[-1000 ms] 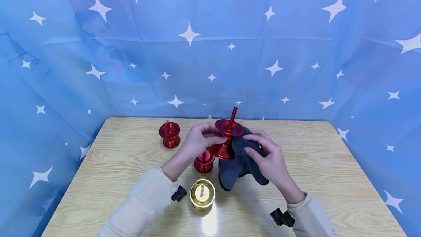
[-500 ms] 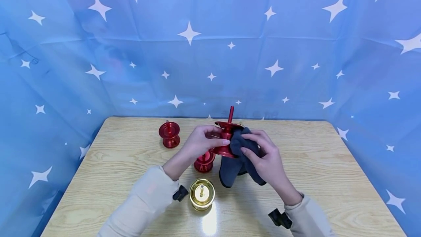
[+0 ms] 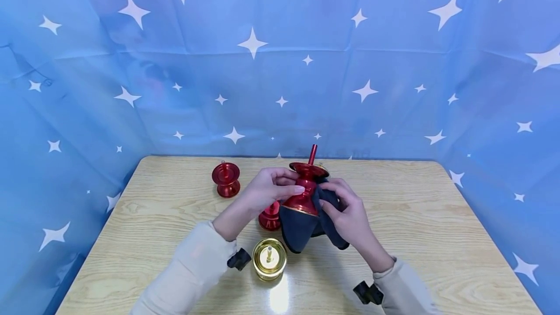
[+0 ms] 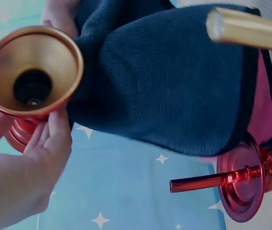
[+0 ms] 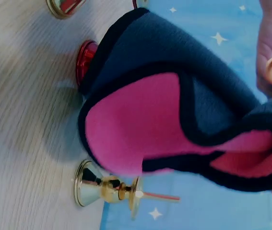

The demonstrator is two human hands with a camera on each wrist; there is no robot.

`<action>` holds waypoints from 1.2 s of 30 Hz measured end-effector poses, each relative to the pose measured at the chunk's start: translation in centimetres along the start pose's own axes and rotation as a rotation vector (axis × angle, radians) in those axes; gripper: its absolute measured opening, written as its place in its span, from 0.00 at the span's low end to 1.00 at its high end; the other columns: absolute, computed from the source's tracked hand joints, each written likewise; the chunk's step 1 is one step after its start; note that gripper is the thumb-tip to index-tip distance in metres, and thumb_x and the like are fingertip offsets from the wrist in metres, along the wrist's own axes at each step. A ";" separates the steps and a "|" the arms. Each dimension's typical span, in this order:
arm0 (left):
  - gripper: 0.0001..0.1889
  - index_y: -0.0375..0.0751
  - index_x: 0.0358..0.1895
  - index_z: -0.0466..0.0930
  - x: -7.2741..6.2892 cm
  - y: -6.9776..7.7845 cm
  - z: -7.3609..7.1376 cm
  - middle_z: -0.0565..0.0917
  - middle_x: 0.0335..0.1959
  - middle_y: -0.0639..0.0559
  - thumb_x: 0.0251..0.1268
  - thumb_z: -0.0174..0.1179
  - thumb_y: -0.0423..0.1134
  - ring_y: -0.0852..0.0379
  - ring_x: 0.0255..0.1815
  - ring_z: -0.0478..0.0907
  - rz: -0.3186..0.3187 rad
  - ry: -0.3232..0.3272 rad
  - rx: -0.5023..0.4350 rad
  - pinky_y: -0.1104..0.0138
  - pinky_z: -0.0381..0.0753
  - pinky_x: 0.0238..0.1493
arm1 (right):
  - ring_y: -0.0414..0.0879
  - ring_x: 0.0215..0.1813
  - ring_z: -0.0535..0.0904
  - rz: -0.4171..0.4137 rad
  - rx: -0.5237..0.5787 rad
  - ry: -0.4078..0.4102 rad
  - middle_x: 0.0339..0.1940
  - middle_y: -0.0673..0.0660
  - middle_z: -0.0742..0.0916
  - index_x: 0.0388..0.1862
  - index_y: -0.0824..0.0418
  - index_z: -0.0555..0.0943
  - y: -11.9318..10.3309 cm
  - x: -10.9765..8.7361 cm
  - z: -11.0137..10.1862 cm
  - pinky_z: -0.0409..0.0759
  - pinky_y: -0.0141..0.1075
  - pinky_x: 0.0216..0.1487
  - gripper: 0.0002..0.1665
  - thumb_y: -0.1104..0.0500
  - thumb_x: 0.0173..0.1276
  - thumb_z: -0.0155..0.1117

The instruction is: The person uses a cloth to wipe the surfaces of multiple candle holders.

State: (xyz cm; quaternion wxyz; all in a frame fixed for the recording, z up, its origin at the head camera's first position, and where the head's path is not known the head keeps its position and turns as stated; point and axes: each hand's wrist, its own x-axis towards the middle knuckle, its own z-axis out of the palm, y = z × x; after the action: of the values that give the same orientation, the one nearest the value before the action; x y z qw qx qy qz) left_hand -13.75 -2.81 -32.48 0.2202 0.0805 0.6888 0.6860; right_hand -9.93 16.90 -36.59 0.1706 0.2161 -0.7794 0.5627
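Observation:
My left hand grips a red candlestick by its waist, off the table and slightly tilted, with its spike pointing up. In the left wrist view the candlestick's hollow gold-coloured underside faces the camera. My right hand pinches a dark blue cloth with black edging against the candlestick's right side. Part of the cloth hangs below the base, and its pink reverse side shows in the right wrist view. Most of my right hand is hidden by the cloth there.
On the wooden table, a red candlestick stands at back left. Another red one is partly hidden behind the cloth. A gold candlestick stands in front; another gold one is beyond my right hand. A starry blue curtain hangs behind.
The held candlestick tipped more upright, then tilted again with its spike leaning right. My right hand moved slightly left with the cloth, which now hangs further left beneath the base.

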 end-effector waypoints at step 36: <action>0.15 0.29 0.46 0.72 0.2 -1.7 0.0 0.77 0.30 0.49 0.58 0.61 0.32 0.62 0.22 0.71 0.036 0.028 -0.004 0.73 0.70 0.20 | 0.42 0.51 0.73 -0.105 0.016 0.028 0.47 0.65 0.76 0.41 0.72 0.79 -0.9 -0.1 -0.1 0.73 0.24 0.49 0.17 0.82 0.52 0.60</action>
State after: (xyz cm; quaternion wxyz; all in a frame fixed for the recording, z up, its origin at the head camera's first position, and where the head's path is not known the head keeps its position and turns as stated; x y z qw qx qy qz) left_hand -13.64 -2.84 -34.20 0.1981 0.0829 0.6890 0.6922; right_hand -9.33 16.78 -35.87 0.2090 0.2503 -0.7599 0.5623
